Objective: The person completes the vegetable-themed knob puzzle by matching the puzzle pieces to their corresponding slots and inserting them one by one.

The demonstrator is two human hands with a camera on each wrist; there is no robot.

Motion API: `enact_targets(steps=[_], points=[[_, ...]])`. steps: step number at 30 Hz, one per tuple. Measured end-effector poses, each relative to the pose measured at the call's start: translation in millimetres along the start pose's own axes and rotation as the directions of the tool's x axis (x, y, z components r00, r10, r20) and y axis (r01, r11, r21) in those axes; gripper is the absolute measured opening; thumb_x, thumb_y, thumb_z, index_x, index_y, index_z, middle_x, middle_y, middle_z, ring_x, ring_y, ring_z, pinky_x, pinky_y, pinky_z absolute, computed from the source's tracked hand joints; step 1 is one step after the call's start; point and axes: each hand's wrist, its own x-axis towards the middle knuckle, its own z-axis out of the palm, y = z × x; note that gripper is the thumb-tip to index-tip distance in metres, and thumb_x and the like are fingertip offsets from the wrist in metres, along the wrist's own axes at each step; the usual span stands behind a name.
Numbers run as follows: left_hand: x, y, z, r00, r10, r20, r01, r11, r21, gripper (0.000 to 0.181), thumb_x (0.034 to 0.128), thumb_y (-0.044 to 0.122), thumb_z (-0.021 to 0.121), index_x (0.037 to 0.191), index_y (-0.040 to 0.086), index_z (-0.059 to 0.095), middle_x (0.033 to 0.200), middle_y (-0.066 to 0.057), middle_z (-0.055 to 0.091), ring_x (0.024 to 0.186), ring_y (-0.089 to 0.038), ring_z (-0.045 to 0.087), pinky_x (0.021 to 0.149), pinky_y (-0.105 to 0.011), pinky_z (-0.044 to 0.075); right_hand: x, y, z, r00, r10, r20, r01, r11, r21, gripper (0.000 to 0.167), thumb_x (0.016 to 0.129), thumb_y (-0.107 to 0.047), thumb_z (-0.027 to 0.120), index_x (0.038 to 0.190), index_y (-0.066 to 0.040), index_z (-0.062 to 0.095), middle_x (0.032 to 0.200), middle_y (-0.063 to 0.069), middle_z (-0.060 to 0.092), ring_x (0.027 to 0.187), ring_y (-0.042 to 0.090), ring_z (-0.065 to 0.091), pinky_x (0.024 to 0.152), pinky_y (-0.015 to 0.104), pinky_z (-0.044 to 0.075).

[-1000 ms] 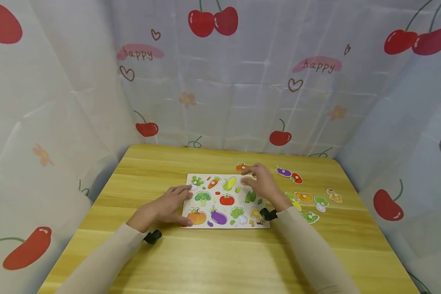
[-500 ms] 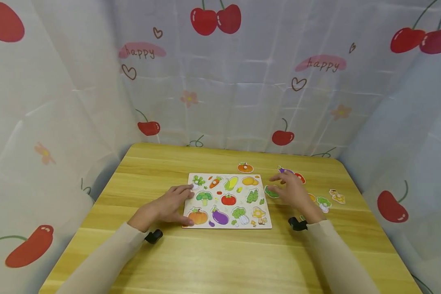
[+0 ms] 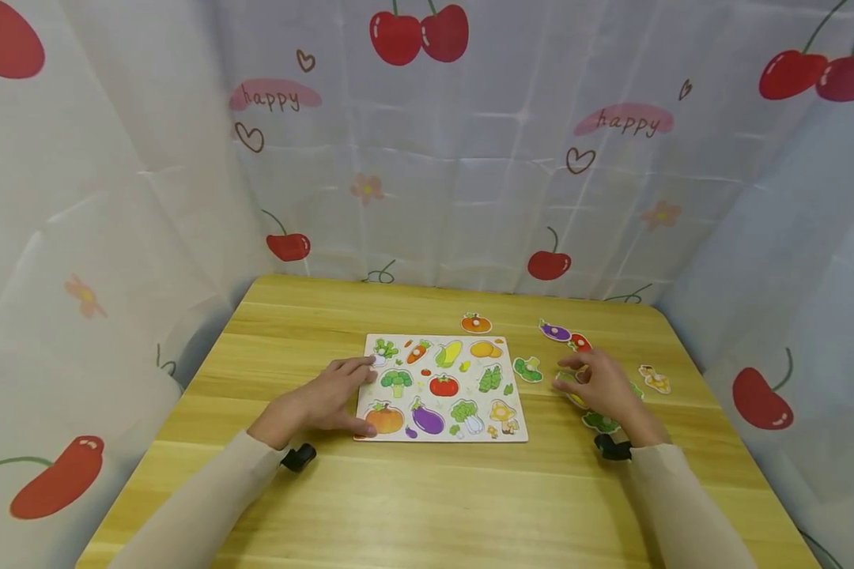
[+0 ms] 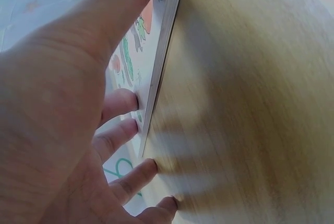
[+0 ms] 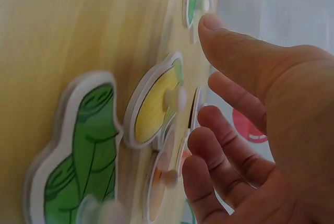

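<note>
A flat puzzle board point(image 3: 413, 403) printed with vegetables lies mid-table. My left hand point(image 3: 322, 397) is spread along its left edge; the left wrist view shows the thumb and two fingertips point(image 4: 125, 127) on the board, the other two on the table. My right hand point(image 3: 608, 389) hovers over the loose pieces to the right, holding nothing, fingers loosely bent. Under it lies a corn puzzle piece point(image 5: 154, 101) with a small knob, apart from the thumb and fingers. A green puzzle piece point(image 5: 94, 145) and an orange-brown piece point(image 5: 159, 182) lie beside the corn.
A broccoli piece point(image 3: 528, 369) lies just right of the board and a pumpkin piece point(image 3: 476, 322) behind it. Eggplant point(image 3: 555, 330) and red point(image 3: 580, 342) pieces sit at the back right, a mushroom piece point(image 3: 655, 379) farther right. A printed curtain point(image 3: 434, 197) hangs behind the table.
My right hand has moved right, from the board's upper right corner past the broccoli piece to over the corn piece. My left hand stays on the board's edge.
</note>
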Motion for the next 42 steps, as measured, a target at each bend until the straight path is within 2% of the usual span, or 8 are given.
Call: enact_targets(steps=[11,21,26,30,42], points=[[2.7,0.3,0.9,1.0,0.001,-0.002,-0.001,1.0,0.004,0.099,0.096,0.058,0.095,0.168,0.004,0.053,0.192,-0.021,0.031,0.173,-0.054,0.034,0.14,-0.072,0.037,-16.9,13,-7,0.998,0.059,-0.011,-0.059,0.998,0.024,0.034,0.099,-0.026,0.096,0.119,0.0,0.085,0.11,0.018,0.083,0.094,0.029,0.077,0.083,0.039,0.064],[2.2,1.0,0.4,1.0,-0.001,-0.006,0.001,1.0,0.004,0.099,0.0957,0.058,0.095,0.166,0.002,0.054,0.19,-0.023,0.033,0.172,-0.054,0.036,0.139,-0.072,0.038,-21.1,22,-5,0.997,0.078,-0.008,-0.078,0.997,0.026,0.026,0.101,-0.026,0.094,0.107,-0.003,0.084,0.096,0.007,0.084,0.081,0.014,0.07,0.068,0.025,0.057],[0.5,0.1,0.7,1.0,-0.011,-0.004,0.011,1.0,-0.001,0.101,0.0953,0.059,0.095,0.167,0.002,0.054,0.19,-0.023,0.033,0.172,-0.053,0.035,0.139,-0.071,0.038,-20.4,21,-4,0.995,0.102,-0.01,-0.102,0.995,0.022,0.026,0.101,-0.028,0.095,0.099,-0.005,0.083,0.089,0.006,0.082,0.075,0.013,0.069,0.065,0.026,0.055],[-0.9,0.4,-0.1,1.0,-0.015,-0.004,0.015,1.0,-0.001,0.1,0.0956,0.059,0.095,0.167,0.003,0.053,0.19,-0.023,0.033,0.172,-0.054,0.035,0.139,-0.072,0.038,-18.6,20,-3,0.996,0.089,-0.024,-0.089,0.996,-0.005,0.027,0.1,-0.028,0.096,0.095,-0.005,0.083,0.087,0.006,0.081,0.075,0.013,0.067,0.066,0.028,0.054],[0.3,0.2,0.0,1.0,-0.006,-0.01,0.006,1.0,-0.005,0.1,0.0956,0.058,0.095,0.167,0.002,0.054,0.19,-0.023,0.033,0.171,-0.054,0.036,0.139,-0.073,0.038,-18.7,17,-4,0.995,0.096,-0.039,-0.096,0.995,0.009,0.023,0.1,-0.026,0.095,0.097,-0.005,0.086,0.091,0.008,0.082,0.077,0.013,0.067,0.068,0.029,0.054]])
